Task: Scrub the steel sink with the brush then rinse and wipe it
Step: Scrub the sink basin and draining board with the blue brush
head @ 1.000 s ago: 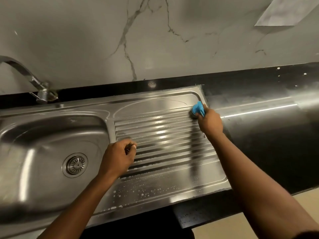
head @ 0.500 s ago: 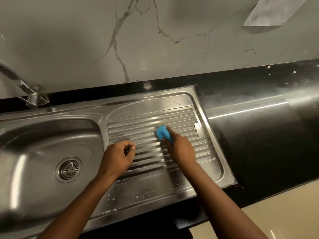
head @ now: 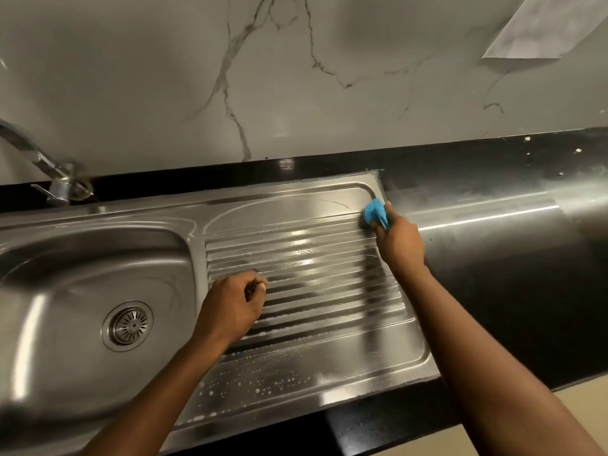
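My right hand clamps the brush, which pokes past my fingers at the sink's far right corner. My left hand is curled; I cannot tell whether it holds anything.

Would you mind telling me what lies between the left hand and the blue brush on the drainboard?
In the head view, only the ribbed steel of the drainboard, with a few suds, lies between the left hand and the blue brush.

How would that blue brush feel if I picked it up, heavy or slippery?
Probably light: the blue brush is small and the right hand grips it alone. It looks like stiff plastic, so it likely won't flop. It may be slippery, since soap bubbles dot the draining board it scrubs.
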